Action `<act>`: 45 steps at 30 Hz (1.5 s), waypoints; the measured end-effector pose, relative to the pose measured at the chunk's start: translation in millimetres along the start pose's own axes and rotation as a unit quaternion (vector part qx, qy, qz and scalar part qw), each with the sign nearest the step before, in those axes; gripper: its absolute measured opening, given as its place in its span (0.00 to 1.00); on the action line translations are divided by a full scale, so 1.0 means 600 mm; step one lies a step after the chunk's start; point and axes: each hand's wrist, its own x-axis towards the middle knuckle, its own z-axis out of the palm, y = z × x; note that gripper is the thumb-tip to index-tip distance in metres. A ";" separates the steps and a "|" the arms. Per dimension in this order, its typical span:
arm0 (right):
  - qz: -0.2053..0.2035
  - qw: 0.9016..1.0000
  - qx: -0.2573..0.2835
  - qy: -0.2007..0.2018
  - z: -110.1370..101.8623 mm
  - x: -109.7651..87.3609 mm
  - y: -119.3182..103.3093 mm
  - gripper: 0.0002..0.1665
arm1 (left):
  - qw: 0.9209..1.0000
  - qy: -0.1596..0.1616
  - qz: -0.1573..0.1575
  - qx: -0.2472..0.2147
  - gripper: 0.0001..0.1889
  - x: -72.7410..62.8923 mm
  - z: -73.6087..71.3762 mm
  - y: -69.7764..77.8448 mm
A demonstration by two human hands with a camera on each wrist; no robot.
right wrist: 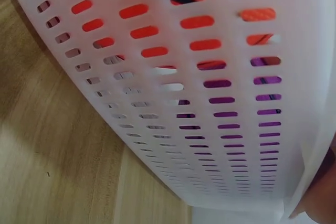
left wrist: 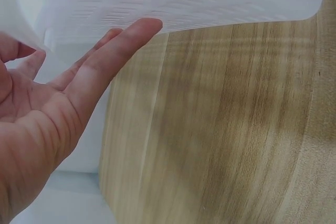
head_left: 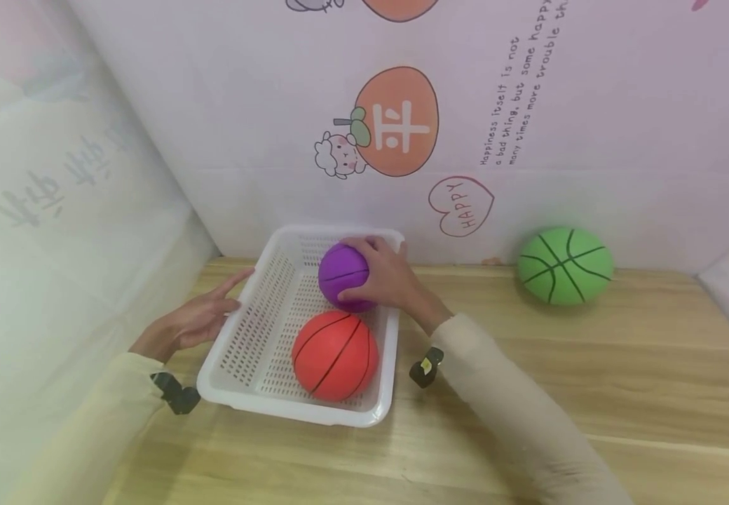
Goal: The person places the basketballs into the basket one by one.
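Note:
My right hand [head_left: 390,275] grips a small purple basketball [head_left: 336,270] inside a white perforated plastic basket [head_left: 282,412], fingers over its top right and thumb on its near side. Just in front of it lies a larger red basketball [head_left: 334,359], also in the basket. Through the slots in the right wrist view, purple and red show behind the basket wall; most of that hand is hidden there. Along the basket's left side my left hand [head_left: 197,319] has its fingers extended against the outer wall below the rim, as the left wrist view [left wrist: 105,72] shows.
A green basketball [head_left: 566,266] sits on the wooden table [head_left: 591,372] to the right, near the back wall. Printed white sheeting [head_left: 263,140] hangs close behind the basket and along the left side.

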 end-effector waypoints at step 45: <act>-0.004 0.998 -0.018 -0.064 -0.021 0.001 -0.027 0.48 | 1.000 0.010 -0.008 0.000 0.38 0.001 0.001 0.001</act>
